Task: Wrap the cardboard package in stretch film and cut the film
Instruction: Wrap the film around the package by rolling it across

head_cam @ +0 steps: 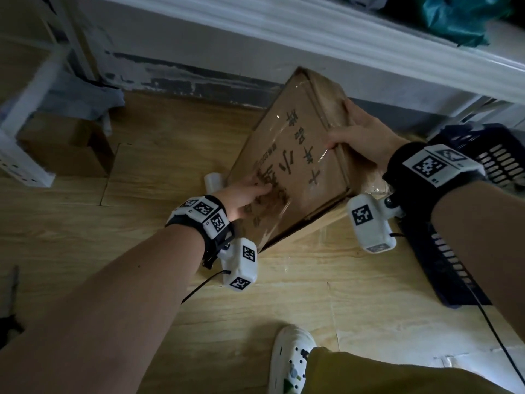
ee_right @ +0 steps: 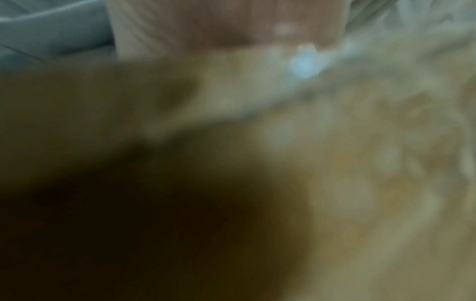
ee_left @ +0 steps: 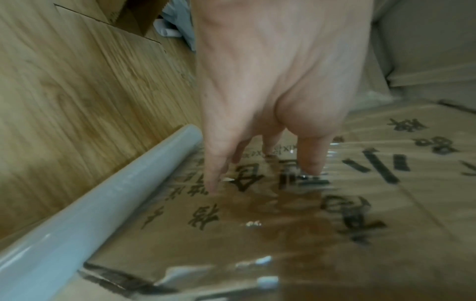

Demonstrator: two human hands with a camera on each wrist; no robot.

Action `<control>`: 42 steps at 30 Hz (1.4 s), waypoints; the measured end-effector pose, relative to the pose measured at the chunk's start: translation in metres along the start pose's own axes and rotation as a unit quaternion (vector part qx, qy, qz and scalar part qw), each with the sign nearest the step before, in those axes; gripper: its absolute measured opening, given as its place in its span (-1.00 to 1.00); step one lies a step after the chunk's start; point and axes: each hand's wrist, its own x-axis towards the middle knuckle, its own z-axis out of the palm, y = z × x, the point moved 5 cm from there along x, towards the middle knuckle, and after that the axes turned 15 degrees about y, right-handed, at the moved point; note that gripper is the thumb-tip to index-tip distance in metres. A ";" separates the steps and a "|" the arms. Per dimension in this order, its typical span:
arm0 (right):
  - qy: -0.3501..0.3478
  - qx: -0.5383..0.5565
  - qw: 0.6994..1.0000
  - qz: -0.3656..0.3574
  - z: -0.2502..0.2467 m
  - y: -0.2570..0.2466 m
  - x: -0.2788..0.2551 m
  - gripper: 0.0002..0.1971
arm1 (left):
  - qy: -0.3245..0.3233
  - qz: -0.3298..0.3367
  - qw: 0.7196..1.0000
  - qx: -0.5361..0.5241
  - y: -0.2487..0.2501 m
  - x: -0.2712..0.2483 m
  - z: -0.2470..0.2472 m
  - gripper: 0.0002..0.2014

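Cardboard package (head_cam: 295,155) lay tilted on floor (head_cam: 159,155), toward 1 o'clock from the person's foot, film (ee_left: 296,213) already over printed face. Left hand (head_cam: 244,194) pressed straight fingers (ee_left: 311,163) flat on film; grip held nothing. Right hand (head_cam: 366,135) gripped far edge of package. Film roll (ee_left: 103,195) lay touching package at 9 o'clock side. Risks: film wrinkling or peeling if left hand slipped; package sliding off tilt; roll rolling loose, slackening wrap.
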 end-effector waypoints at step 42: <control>0.068 0.150 0.980 0.113 -0.023 0.037 0.048 -0.37 | 0.276 -0.121 0.933 0.195 -0.123 0.070 -0.084 -0.55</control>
